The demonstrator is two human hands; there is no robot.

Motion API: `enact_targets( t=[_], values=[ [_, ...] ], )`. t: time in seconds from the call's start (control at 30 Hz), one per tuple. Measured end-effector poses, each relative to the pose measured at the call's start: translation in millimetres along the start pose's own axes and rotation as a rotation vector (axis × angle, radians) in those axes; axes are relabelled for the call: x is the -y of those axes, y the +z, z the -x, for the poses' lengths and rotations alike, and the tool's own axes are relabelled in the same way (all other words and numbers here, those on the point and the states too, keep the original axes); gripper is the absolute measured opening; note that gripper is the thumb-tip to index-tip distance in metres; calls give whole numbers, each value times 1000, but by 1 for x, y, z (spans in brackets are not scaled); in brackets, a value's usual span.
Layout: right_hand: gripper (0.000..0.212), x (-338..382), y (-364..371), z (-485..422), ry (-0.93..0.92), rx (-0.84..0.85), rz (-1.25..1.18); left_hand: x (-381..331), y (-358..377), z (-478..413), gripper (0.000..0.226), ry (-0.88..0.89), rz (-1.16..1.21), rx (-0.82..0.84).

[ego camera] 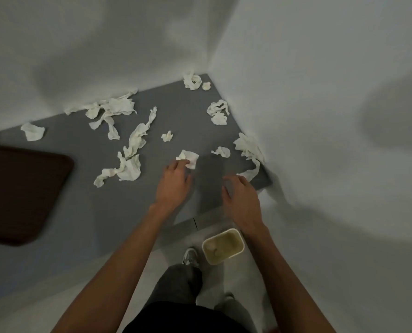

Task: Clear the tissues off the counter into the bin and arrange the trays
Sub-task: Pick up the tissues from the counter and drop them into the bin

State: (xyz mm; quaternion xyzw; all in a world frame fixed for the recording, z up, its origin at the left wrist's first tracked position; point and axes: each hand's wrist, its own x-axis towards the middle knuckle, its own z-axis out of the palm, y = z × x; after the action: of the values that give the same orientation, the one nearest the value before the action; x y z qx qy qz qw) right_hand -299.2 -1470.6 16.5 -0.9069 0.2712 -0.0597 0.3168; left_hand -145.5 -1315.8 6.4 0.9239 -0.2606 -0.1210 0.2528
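Note:
Several crumpled white tissues lie scattered over the grey counter (80, 207). My left hand (173, 183) reaches forward, its fingertips touching a small crumpled tissue (189, 157). My right hand (242, 200) hovers open over the counter's right front corner, close to a long tissue strip (252, 173) by the wall. A dark brown tray (19, 193) rests on the counter at the left. A cream bin (223, 246) stands on the floor below the counter edge, with some tissue inside.
White walls meet in a corner behind and to the right of the counter. Larger tissue piles lie along the back wall (111, 109) and at the right wall (248, 145). My leg and shoe (190, 257) stand next to the bin.

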Motion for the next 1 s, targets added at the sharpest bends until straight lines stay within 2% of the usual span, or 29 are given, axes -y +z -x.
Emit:
enact_targets(
  t=[0.1,0.27,0.4,0.5,0.57,0.7,0.77,0.87,1.0],
  values=[
    [34,3,11,-37,11,22,76,4,11,-45,46,8,-29,58],
    [43,11,25,-88,88,37,61,22,42,-79,61,62,-119,181],
    [47,8,41,-122,104,21,120,34,55,-81,48,118,-176,112],
    [45,5,53,-138,102,58,219,43,51,-76,34,147,-213,153],
    [41,4,63,-142,83,106,263,52,47,-72,30,180,-239,118],
    [37,4,79,-134,78,113,215,58,42,-64,23,69,-101,129],
    [35,6,81,-122,67,136,184,59,40,-57,31,101,-103,97],
    [31,7,81,-99,54,173,196,50,31,-43,32,3,50,62],
    [24,0,72,-48,104,82,58,33,28,-5,28,-68,163,49]
  ],
)
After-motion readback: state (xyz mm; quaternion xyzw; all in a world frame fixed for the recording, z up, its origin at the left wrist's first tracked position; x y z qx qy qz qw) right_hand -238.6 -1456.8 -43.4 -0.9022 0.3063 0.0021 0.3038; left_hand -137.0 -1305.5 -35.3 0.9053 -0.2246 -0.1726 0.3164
